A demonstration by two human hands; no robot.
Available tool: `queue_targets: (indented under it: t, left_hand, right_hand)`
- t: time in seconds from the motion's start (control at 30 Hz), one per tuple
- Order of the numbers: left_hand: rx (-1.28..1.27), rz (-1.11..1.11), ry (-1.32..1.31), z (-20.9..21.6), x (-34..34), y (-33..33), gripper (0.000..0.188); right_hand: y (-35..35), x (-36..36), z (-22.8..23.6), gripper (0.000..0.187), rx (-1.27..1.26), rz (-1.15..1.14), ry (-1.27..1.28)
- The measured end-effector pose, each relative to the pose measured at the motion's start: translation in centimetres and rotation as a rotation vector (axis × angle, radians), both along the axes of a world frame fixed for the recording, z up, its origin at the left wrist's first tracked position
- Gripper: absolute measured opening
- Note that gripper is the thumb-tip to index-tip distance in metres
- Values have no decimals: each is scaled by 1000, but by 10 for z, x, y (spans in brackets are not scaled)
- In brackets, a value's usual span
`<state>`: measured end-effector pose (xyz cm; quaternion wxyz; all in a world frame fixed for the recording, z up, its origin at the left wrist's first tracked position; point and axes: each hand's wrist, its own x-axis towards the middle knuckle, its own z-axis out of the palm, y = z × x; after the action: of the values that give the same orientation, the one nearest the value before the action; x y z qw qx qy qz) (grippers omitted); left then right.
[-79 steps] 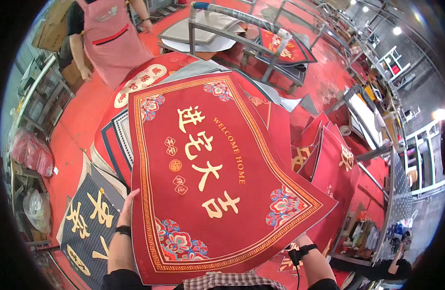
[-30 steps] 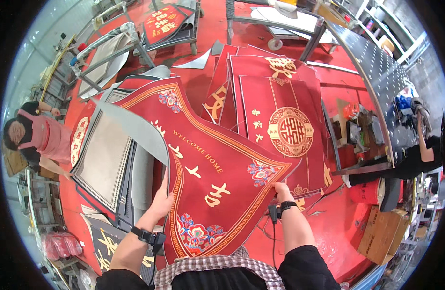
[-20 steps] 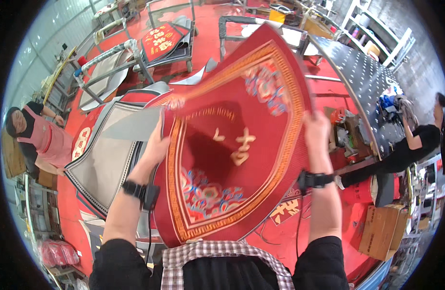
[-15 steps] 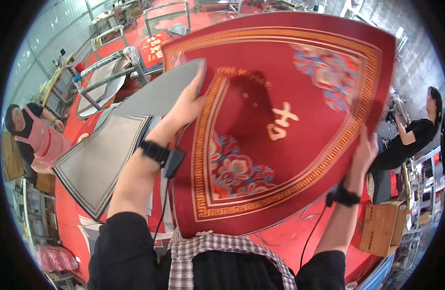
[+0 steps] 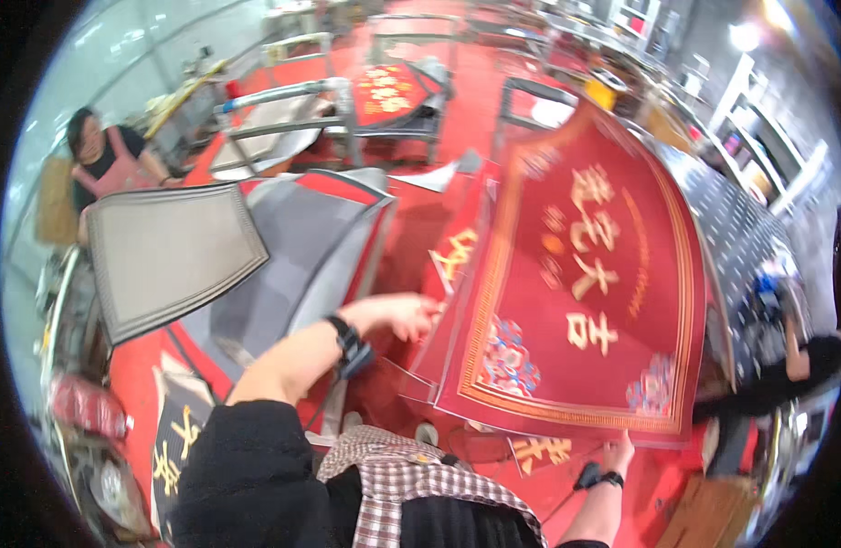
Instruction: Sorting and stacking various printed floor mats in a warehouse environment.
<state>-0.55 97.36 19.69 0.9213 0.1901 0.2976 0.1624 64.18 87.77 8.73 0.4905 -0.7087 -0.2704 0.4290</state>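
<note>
A red floor mat (image 5: 566, 301) with a gold border, gold characters and flower corners lies at right of centre. Edges of other red sheets show beneath its left side. At its lower edge is my right hand (image 5: 618, 452), fingers closed on the rim, partly hidden by the mat. My left hand (image 5: 409, 316) hovers just off the mat's left edge, apart from it; its fingers are somewhat blurred but look stretched out, holding nothing. Dark bands with small devices sit on both wrists.
Grey-backed mats (image 5: 297, 242) are piled at the left, beside a beige mat (image 5: 178, 256) with a dark border. Metal racks (image 5: 283, 110) stand behind. A person in a pink apron (image 5: 119, 164) is at far left, another person's arm (image 5: 795, 352) at far right. A cardboard box (image 5: 708, 513) sits lower right.
The red mat, held up by both my hands before, now lies lower and farther right, turned. My left hand has let go of it. My view has swung right.
</note>
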Motion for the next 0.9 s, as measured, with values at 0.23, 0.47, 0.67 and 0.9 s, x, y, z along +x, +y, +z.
queue_targets:
  t: [0.23, 0.47, 0.67, 0.9]
  left_hand:
    - [95, 358, 1108, -13, -89, -264, 58]
    - [-93, 944, 1274, -17, -94, -422, 52]
    - [-208, 1195, 1098, -17, -37, -469, 51]
    - [-308, 1448, 693, -49, 1, -519, 49]
  right_hand:
    - [104, -49, -42, 35, -304, 330, 277]
    - [206, -214, -13, 12, -280, 869, 30]
    - [196, -382, 29, 14, -52, 1191, -183]
    - [134, -427, -23, 22, 96, 1578, -511]
